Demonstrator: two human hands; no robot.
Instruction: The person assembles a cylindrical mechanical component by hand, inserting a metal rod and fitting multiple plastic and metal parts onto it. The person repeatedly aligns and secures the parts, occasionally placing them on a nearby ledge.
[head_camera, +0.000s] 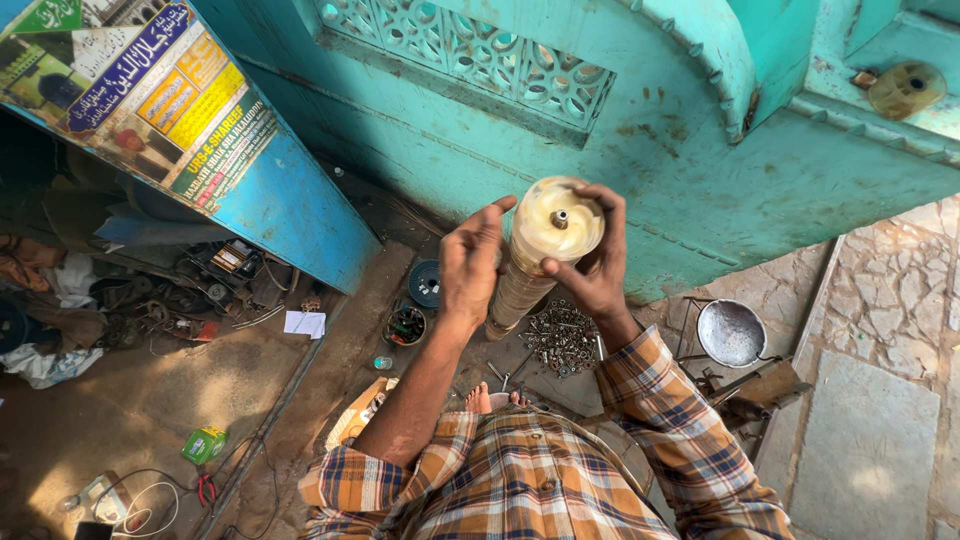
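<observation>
I stand holding a long cream-coloured cylinder (540, 250) made of stacked discs, upright, with a metal shaft tip at its top centre. My left hand (472, 262) grips its left side, fingers curled near the top rim. My right hand (598, 262) wraps the right side and the top edge. The cylinder's lower end points down at the ground by my bare foot (480, 400).
A heap of bolts and nuts (562, 338) lies on the ground below. A small tin of parts (406, 326), a dark round disc (425, 283), a metal bowl (731, 332), a turquoise wall (640, 130) and a blue cabinet (290, 205) with tools surround me.
</observation>
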